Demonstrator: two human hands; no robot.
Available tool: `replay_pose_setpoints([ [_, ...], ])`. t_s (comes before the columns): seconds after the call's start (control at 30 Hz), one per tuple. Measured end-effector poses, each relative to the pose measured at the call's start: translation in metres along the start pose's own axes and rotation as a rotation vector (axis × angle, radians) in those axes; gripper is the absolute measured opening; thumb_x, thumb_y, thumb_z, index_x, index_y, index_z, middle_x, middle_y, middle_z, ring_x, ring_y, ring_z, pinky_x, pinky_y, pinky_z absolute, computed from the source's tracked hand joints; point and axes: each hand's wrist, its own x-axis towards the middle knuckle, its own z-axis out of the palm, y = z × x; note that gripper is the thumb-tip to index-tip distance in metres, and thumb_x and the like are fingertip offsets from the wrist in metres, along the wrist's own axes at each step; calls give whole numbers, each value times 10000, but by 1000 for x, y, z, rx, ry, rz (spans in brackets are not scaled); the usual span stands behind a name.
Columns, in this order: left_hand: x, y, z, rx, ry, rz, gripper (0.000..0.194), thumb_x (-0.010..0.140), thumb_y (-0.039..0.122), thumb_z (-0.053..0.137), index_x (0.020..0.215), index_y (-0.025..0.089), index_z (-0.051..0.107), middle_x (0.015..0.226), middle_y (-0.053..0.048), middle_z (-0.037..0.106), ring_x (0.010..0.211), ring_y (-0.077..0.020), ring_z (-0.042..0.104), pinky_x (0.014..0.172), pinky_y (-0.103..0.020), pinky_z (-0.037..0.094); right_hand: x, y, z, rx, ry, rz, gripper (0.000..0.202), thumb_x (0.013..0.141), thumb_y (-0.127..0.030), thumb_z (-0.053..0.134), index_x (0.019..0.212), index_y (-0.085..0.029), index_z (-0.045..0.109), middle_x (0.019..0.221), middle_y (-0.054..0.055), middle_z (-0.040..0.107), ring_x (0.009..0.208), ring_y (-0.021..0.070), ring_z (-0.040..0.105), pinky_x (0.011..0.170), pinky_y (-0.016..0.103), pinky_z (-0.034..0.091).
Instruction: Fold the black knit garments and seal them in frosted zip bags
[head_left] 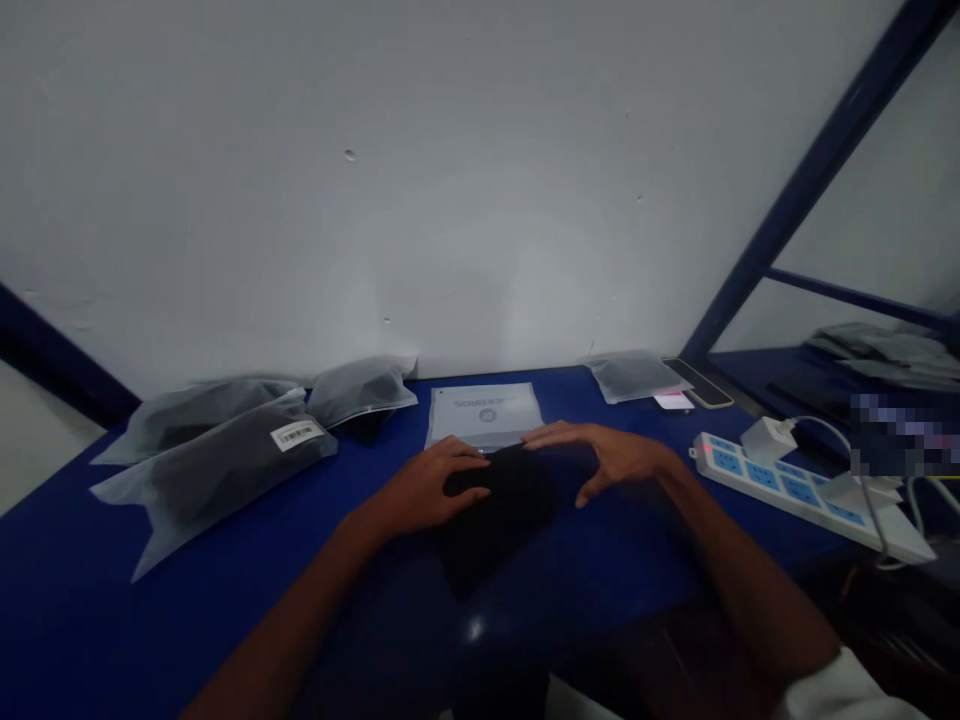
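A black folded piece, which looks like fabric (495, 530), lies on the blue table in front of me. My left hand (431, 485) rests on its left side, thumb and fingers apart. Over its far right edge reaches my right hand (604, 455), fingers stretched out and fingertips touching or just above the black piece, with the thumb held well away. Just beyond both hands a flat frosted plastic bag (487, 405) with grey printing lies on the table. The dim light hides the folds of the black piece.
Frosted bags with dark contents (232, 460) lie at the left, one bearing a barcode label (295, 434). Another filled bag (364, 388) sits at the back. At the back right are a bag (630, 375) and a phone (701, 383). A power strip (795, 485) with chargers stands right.
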Motion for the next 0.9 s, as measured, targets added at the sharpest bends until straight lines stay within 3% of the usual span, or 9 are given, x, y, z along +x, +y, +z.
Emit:
replay_pose_setpoints([
  [0.17, 4, -7, 7, -12, 32, 3, 315, 896, 372, 510, 1164, 260, 630, 1162, -54, 621, 1117, -218, 523, 987, -398, 407, 17, 5, 23, -117, 56, -65, 770, 607, -386, 832, 1307, -342, 515, 1484, 48, 341, 1389, 302, 227, 1114, 522, 222],
  [0.23, 5, -8, 6, -57, 39, -28, 306, 883, 380, 527, 1133, 256, 650, 1158, -53, 626, 1115, -221, 525, 994, -402, 396, 25, 5, 33, -134, 110, -158, 610, 679, -348, 789, 1250, -320, 576, 1441, 48, 414, 1383, 281, 249, 1113, 503, 232],
  [0.3, 4, -8, 1, -160, 28, -65, 305, 884, 413, 512, 1086, 251, 674, 1124, -46, 645, 1093, -221, 542, 996, -403, 389, 29, 1, 39, -68, 209, -207, 435, 748, -323, 732, 1171, -292, 632, 1327, 51, 543, 1315, 262, 379, 1084, 475, 295],
  [0.4, 0, -7, -5, -418, 3, -164, 391, 894, 512, 431, 995, 247, 701, 1012, -30, 683, 1015, -228, 585, 967, -410, 409, 30, -7, 42, 154, 452, -86, 283, 802, -375, 670, 1044, -228, 668, 1046, 51, 680, 1033, 234, 607, 927, 411, 456],
  [0.5, -1, -8, -6, -685, 92, -283, 493, 846, 627, 414, 1036, 258, 680, 1004, -29, 695, 1030, -256, 585, 961, -427, 410, 33, -10, 43, 397, 633, 119, 321, 843, -466, 587, 998, -190, 642, 878, 41, 674, 818, 197, 648, 739, 341, 520],
  [0.6, 3, -11, -4, -934, 143, -385, 665, 833, 714, 299, 1166, 238, 621, 1041, -68, 694, 1054, -281, 588, 922, -440, 434, 37, -4, 44, 494, 604, 258, 368, 835, -479, 591, 1074, -199, 598, 892, 43, 656, 774, 173, 644, 692, 316, 526],
  [0.7, 8, -17, -5, -972, 159, -427, 756, 819, 742, 269, 1219, 182, 580, 1044, -108, 691, 1022, -293, 609, 918, -453, 432, 36, 2, 44, 431, 531, 281, 512, 755, -439, 701, 1199, -239, 543, 1120, 76, 608, 870, 180, 632, 771, 352, 530],
  [0.8, 7, -20, -9, -823, 143, -380, 687, 752, 664, 541, 1250, 192, 544, 1162, -108, 644, 1068, -289, 586, 964, -453, 403, 28, 2, 38, 307, 447, 209, 782, 635, -421, 803, 1321, -292, 450, 1313, 91, 500, 1007, 223, 592, 850, 410, 517],
  [0.9, 1, -14, -14, -633, 54, -295, 789, 604, 499, 777, 1301, 270, 489, 1311, -80, 543, 1164, -288, 520, 1005, -457, 380, 19, -1, 32, 126, 309, 83, 1010, 516, -429, 865, 1392, -337, 370, 1448, 79, 349, 1242, 291, 440, 1010, 476, 413],
])
